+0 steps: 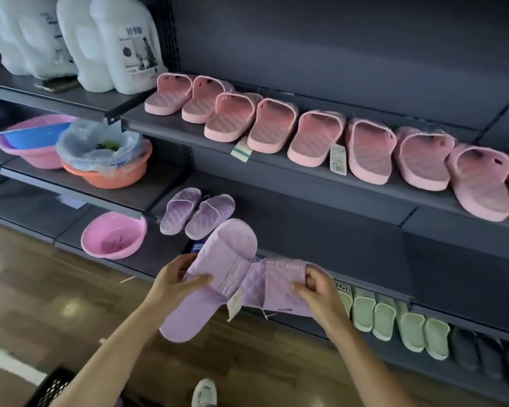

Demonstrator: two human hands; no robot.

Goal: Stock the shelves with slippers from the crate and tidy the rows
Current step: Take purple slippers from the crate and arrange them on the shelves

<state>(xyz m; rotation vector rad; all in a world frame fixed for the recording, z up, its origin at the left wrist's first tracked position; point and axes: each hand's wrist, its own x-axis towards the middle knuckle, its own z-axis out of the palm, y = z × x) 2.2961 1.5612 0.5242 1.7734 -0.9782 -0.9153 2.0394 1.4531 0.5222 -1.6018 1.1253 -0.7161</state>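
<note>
**Stocking under way**

The dark grey metal shelving (321, 218) carries a row of pink rubber slippers (318, 139). Below that row, in the air, the left hand (175, 279) has its grip round a lilac quilted rubber slipper (215, 277). The right hand (318, 289) pinches a second lilac slipper (279, 286) just behind it.

Lilac slipper (224, 259), strap up, overlapping a second lilac slipper (276, 277) at lower centre; lilac pair (207, 217) mid-shelf; pink row (318, 138) above; green row (384, 317) lower right.
</note>
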